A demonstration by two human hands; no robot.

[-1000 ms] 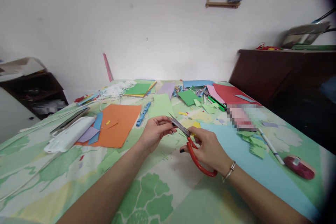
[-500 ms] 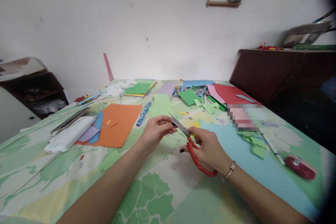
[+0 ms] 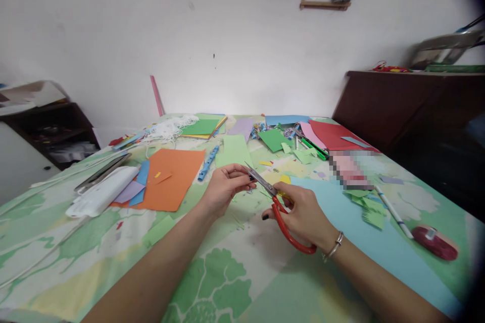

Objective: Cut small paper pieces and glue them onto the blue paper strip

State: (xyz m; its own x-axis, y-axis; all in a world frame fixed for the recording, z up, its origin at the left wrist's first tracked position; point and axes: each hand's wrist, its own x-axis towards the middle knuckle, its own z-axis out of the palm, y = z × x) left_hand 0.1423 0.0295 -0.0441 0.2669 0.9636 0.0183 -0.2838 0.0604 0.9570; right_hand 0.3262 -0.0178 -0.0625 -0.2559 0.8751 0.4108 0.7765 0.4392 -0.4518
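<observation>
Red-handled scissors [image 3: 282, 224] are gripped by my right hand [image 3: 303, 212], their metal blades pointing up and left toward my other hand. My left hand [image 3: 227, 186] is closed, its fingertips pinched beside the blade tips; whatever it holds is too small to make out. Both hands are above the patterned tablecloth [image 3: 212, 282]. Just beyond them lies a light green sheet [image 3: 235, 150]. A small yellow piece [image 3: 285, 179] shows behind my right hand, and a large light blue sheet [image 3: 341, 212] lies under and beside my right forearm.
To the left are an orange sheet [image 3: 172, 181], a blue clip-like strip [image 3: 208, 163], a white power strip [image 3: 102, 192] and a phone [image 3: 102, 173]. Green scraps [image 3: 369, 208], a white pen [image 3: 394, 212] and a dark red object [image 3: 435, 243] lie at right. White yarn [image 3: 170, 128] sits further back.
The view has shifted very slightly. Both hands and the scissors keep nearly the same pose, with the scissor blades looking a little closer together.
</observation>
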